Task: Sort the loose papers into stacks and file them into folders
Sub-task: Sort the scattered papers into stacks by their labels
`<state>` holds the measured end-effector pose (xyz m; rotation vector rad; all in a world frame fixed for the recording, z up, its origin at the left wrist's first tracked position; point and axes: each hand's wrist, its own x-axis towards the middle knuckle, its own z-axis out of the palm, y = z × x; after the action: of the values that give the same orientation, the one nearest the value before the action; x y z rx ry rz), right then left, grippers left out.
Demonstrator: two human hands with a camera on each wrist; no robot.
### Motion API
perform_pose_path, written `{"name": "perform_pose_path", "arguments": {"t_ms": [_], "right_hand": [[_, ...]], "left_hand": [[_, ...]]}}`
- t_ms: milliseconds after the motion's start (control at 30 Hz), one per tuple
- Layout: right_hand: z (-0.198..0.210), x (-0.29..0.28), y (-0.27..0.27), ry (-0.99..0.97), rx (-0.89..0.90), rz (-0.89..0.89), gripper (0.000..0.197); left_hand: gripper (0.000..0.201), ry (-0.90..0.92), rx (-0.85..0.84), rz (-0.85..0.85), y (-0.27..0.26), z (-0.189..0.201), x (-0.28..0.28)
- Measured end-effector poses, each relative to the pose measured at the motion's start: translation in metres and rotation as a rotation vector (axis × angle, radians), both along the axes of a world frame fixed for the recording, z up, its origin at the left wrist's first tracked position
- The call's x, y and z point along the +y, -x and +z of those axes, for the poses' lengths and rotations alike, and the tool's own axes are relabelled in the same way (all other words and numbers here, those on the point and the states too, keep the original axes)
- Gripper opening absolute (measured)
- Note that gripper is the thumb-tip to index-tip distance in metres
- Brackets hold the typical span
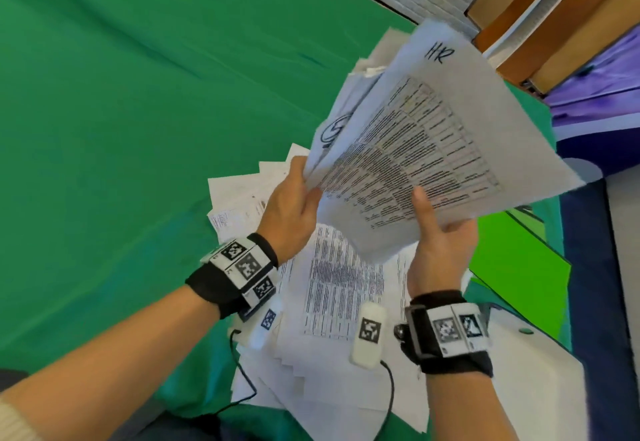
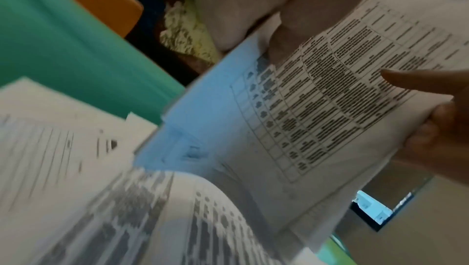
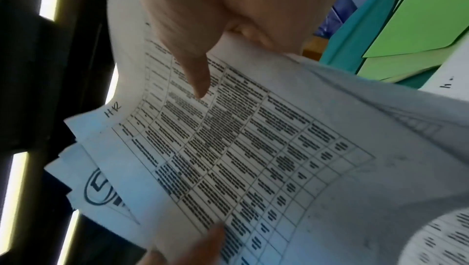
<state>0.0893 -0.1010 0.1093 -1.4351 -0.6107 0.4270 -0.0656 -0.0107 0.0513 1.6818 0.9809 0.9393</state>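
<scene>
The grip of the right hand (image 1: pixel 440 243) is closed on the near edge of a fanned sheaf of white printed sheets (image 1: pixel 433 150), its thumb laid flat on the top sheet, a table of dense text marked "HR" at the far corner. The left hand (image 1: pixel 294 208) pinches the sheaf's near-left corner, thumb on top, where the lower sheets splay apart. The sheaf is held raised and tilted, its long axis running away from both grips toward the far right. Directly beneath lies the scattered pile of loose white papers (image 1: pixel 332 288) on the green-clothed table (image 1: pixel 121 111). The bright green card folders (image 1: pixel 516 260) lie just to the right, nearer the right hand; a transfer there is judged to fall to that hand.
</scene>
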Motion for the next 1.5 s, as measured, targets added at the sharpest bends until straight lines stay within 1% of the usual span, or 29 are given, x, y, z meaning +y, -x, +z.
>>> {"name": "perform_pose_path", "arguments": {"t_ms": [67, 133, 167, 233, 267, 300, 333, 367, 400, 433, 467, 500, 533, 567, 633, 667, 767, 833, 900, 967, 1033, 1100, 1167, 1233, 1300, 1333, 1367, 1433, 1500], "right_hand": [[-0.017, -0.003, 0.004, 0.117, -0.004, 0.073, 0.053], [-0.042, -0.009, 0.003, 0.343, -0.019, 0.204, 0.058], [-0.053, -0.012, 0.001, 0.447, -0.062, 0.248, 0.055], [-0.06, -0.012, -0.004, 0.571, -0.22, 0.248, 0.036], [-0.058, -0.01, -0.008, 0.58, -0.284, 0.214, 0.027], [-0.055, -0.008, -0.014, 0.554, -0.324, 0.18, 0.024], [-0.053, -0.006, -0.019, 0.517, -0.322, 0.159, 0.026], [-0.051, -0.006, -0.025, 0.489, -0.275, 0.14, 0.034], [-0.054, -0.009, -0.031, 0.504, -0.222, 0.113, 0.044], [-0.061, -0.015, -0.039, 0.582, -0.198, 0.077, 0.05], [-0.069, -0.024, -0.048, 0.719, -0.214, 0.038, 0.048], [-0.082, -0.036, -0.057, 0.901, -0.229, 0.009, 0.045], [-0.095, -0.049, -0.066, 1.069, -0.21, 0.008, 0.047], [-0.107, -0.063, -0.072, 1.209, -0.171, 0.03, 0.055], [-0.129, -0.085, -0.078, 1.378, -0.121, 0.048, 0.072], [-0.138, -0.092, -0.08, 1.405, -0.13, 0.027, 0.076], [-0.148, -0.096, -0.08, 1.349, -0.156, -0.057, 0.077], [-0.15, -0.095, -0.081, 1.318, -0.093, -0.036, 0.074], [-0.153, -0.091, -0.085, 1.248, 0.008, -0.005, 0.066], [-0.149, -0.087, -0.083, 1.181, 0.065, 0.07, 0.05], [-0.143, -0.084, -0.08, 1.152, 0.044, 0.156, 0.034], [-0.139, -0.083, -0.076, 1.066, 0.028, 0.192, 0.02], [-0.134, -0.082, -0.072, 1.008, 0.004, 0.224, 0.021], [-0.128, -0.083, -0.072, 1.018, -0.154, 0.243, 0.026], [-0.116, -0.085, -0.076, 1.05, -0.356, 0.157, 0.039], [-0.105, -0.087, -0.077, 1.022, -0.415, 0.087, 0.044], [-0.091, -0.089, -0.079, 0.96, -0.439, 0.015, 0.044], [-0.056, -0.093, -0.078, 0.781, -0.411, -0.119, 0.035], [-0.02, -0.095, -0.073, 0.597, -0.293, -0.206, 0.028]], "left_hand": [[0.044, 0.101, -0.112, 0.04, -0.002, -0.007, -0.003], [0.045, 0.223, -0.154, 0.045, -0.002, -0.018, -0.002], [0.041, 0.24, -0.138, 0.055, -0.003, -0.023, -0.001], [0.03, 0.2, -0.068, 0.122, -0.006, -0.02, 0.003], [0.028, 0.167, -0.038, 0.163, -0.006, -0.015, 0.005], [0.027, 0.141, -0.021, 0.196, -0.005, -0.013, 0.01], [0.026, 0.137, -0.015, 0.213, -0.002, -0.009, 0.015], [0.025, 0.142, -0.027, 0.22, 0.003, -0.008, 0.021], [0.027, 0.172, -0.037, 0.218, 0.011, -0.01, 0.027], [0.029, 0.213, -0.04, 0.22, 0.021, -0.015, 0.033], [0.031, 0.271, -0.021, 0.225, 0.033, -0.02, 0.037], [0.032, 0.326, 0.006, 0.24, 0.048, -0.03, 0.04], [0.034, 0.382, 0.043, 0.261, 0.063, -0.039, 0.041], [0.036, 0.436, 0.075, 0.284, 0.08, -0.051, 0.041], [0.037, 0.51, 0.142, 0.33, 0.108, -0.072, 0.04], [0.038, 0.534, 0.176, 0.352, 0.118, -0.08, 0.037], [0.043, 0.584, 0.241, 0.409, 0.133, -0.101, 0.033], [0.042, 0.574, 0.287, 0.409, 0.133, -0.107, 0.032], [0.041, 0.559, 0.321, 0.399, 0.131, -0.11, 0.033], [0.038, 0.543, 0.36, 0.405, 0.13, -0.111, 0.034], [0.034, 0.527, 0.394, 0.404, 0.13, -0.11, 0.034], [0.032, 0.53, 0.405, 0.399, 0.13, -0.11, 0.034], [0.033, 0.524, 0.411, 0.396, 0.129, -0.108, 0.034], [0.036, 0.495, 0.403, 0.394, 0.128, -0.106, 0.033], [0.036, 0.466, 0.358, 0.388, 0.126, -0.102, 0.031], [0.036, 0.467, 0.323, 0.382, 0.125, -0.1, 0.03], [0.035, 0.473, 0.288, 0.375, 0.124, -0.098, 0.031], [0.036, 0.482, 0.24, 0.343, 0.119, -0.093, 0.032], [0.038, 0.491, 0.217, 0.303, 0.113, -0.09, 0.032]]}}
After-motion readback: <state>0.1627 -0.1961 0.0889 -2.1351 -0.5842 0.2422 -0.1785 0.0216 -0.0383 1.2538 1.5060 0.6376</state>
